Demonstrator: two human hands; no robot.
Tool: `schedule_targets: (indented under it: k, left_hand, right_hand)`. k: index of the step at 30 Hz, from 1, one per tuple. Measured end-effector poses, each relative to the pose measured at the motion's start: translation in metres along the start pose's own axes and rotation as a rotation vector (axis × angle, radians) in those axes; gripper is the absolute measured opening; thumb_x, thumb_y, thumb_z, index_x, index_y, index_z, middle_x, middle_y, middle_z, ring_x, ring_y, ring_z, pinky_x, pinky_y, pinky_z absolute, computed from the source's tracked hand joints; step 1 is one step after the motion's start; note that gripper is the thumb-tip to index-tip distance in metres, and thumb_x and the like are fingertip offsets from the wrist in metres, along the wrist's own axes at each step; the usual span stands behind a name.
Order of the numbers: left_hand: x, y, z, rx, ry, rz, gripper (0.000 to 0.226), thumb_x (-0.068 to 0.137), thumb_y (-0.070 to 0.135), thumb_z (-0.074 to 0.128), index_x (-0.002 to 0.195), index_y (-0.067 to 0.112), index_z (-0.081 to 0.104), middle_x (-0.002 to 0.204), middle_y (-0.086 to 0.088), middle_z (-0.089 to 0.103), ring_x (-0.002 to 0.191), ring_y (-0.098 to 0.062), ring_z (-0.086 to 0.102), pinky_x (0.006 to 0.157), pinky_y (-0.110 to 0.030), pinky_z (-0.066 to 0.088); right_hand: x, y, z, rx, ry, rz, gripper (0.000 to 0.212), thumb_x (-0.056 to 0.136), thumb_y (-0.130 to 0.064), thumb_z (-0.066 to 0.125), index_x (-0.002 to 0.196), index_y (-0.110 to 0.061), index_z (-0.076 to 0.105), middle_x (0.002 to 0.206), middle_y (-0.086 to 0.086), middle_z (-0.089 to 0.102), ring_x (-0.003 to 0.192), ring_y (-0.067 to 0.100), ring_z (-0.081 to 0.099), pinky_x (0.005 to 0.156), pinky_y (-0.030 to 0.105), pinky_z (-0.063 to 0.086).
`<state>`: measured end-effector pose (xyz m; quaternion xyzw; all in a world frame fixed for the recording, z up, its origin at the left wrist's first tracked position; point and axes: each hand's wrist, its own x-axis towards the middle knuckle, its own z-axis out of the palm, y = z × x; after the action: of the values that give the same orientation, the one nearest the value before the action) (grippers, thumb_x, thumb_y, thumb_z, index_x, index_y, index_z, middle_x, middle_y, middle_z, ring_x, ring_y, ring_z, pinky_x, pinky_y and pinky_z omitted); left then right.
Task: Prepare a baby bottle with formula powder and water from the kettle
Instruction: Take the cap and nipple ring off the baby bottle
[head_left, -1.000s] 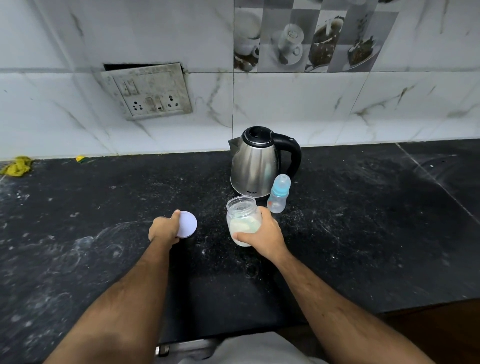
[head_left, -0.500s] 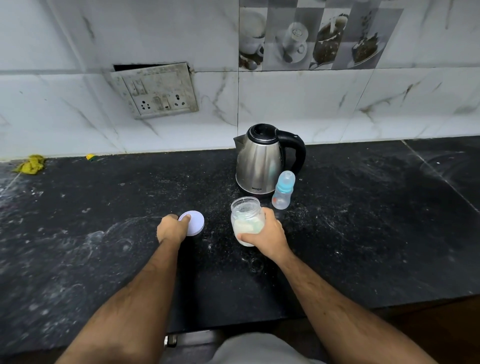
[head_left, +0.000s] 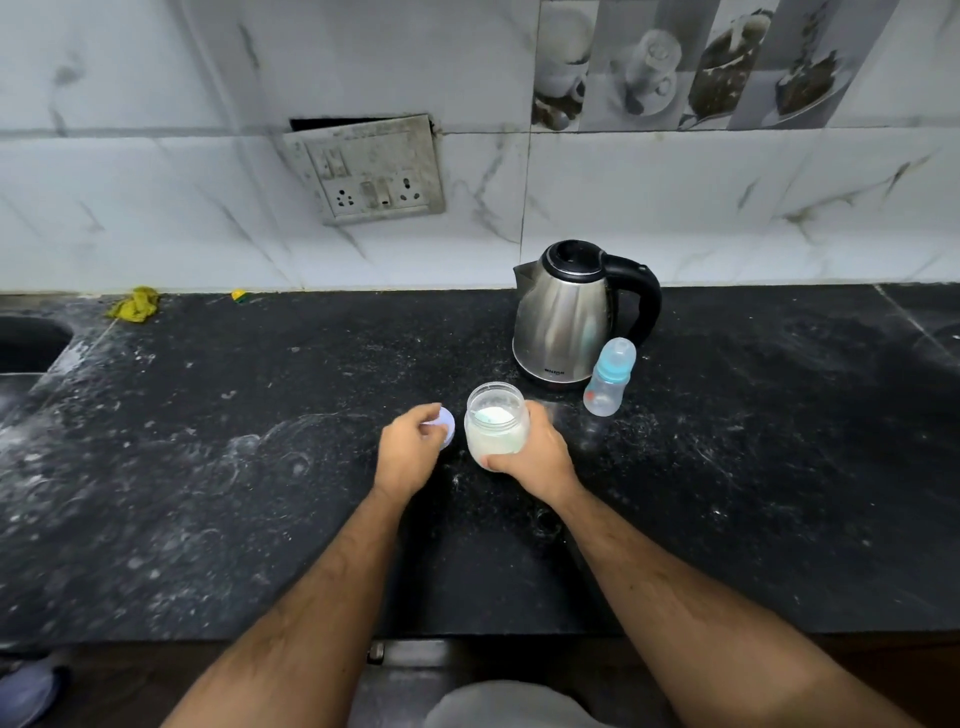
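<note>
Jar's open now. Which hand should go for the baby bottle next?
Probably the right hand: the baby bottle stands on its side, by the kettle. But it grips the formula jar, so release first. The left hand holds the lid, farther away.

Location: a home kitchen. Indicators are a black stone bench (head_left: 260, 467) against marble-look wall tiles (head_left: 727, 197), an electric kettle (head_left: 566, 322), a wall socket panel (head_left: 374, 171) and a sink edge (head_left: 31, 338).

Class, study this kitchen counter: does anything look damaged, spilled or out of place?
Yes. The grimy white switch-and-socket plate hangs askew, its top edge pulled off the marble wall, leaving a dark gap. White powdery smears streak the black stone counter. A crumpled yellow rag lies by the wall.
</note>
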<state>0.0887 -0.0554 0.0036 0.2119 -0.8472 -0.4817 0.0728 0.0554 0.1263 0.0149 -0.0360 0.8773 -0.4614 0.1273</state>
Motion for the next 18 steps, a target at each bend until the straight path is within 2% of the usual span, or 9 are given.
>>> schedule_targets:
  k: [2,4,7,15,18]
  left_hand:
    - [-0.001,0.001,0.005,-0.074,-0.112,-0.009,0.036,0.088,0.016,0.068,0.123,0.015,0.066,0.118,-0.001,0.071,0.101,-0.012,0.068,0.101,-0.033,0.049]
    - [-0.003,0.001,0.007,-0.119,-0.151,0.014,0.033,0.088,0.013,0.067,0.121,0.017,0.068,0.116,0.004,0.071,0.102,-0.008,0.069,0.101,-0.037,0.051]
    - [-0.004,0.002,0.005,-0.158,-0.145,0.027,0.031,0.088,0.006,0.063,0.116,0.019,0.070,0.111,0.007,0.073,0.100,-0.005,0.069,0.100,-0.037,0.052]
    - [-0.005,-0.005,-0.001,-0.151,-0.128,0.003,0.033,0.086,0.011,0.065,0.114,0.028,0.069,0.115,0.015,0.070,0.106,-0.007,0.066,0.100,-0.040,0.051]
    - [-0.010,-0.007,0.001,-0.150,-0.106,-0.032,0.036,0.087,0.017,0.068,0.123,0.025,0.065,0.118,0.012,0.068,0.101,-0.004,0.066,0.100,-0.038,0.050]
  right_hand:
    - [0.004,-0.005,0.004,0.004,0.004,-0.012,0.079,0.057,-0.032,0.088,0.124,-0.024,0.046,0.116,-0.007,0.063,0.106,0.017,0.060,0.087,0.033,0.049]
    - [0.007,-0.008,0.008,0.008,0.003,-0.024,0.080,0.058,-0.030,0.089,0.125,-0.023,0.046,0.118,-0.006,0.063,0.106,0.017,0.061,0.084,0.031,0.048]
    - [0.011,-0.008,0.018,0.018,-0.011,-0.017,0.084,0.058,-0.027,0.090,0.129,-0.022,0.044,0.120,-0.005,0.062,0.109,0.017,0.061,0.085,0.030,0.047]
    - [0.014,-0.009,0.029,0.022,-0.030,-0.040,0.086,0.061,-0.024,0.088,0.133,-0.019,0.043,0.126,-0.004,0.059,0.115,0.016,0.058,0.093,0.035,0.049]
    - [0.015,-0.004,0.028,-0.028,-0.062,-0.023,0.107,0.063,-0.023,0.088,0.150,-0.015,0.028,0.142,0.002,0.052,0.130,0.022,0.051,0.103,0.037,0.044]
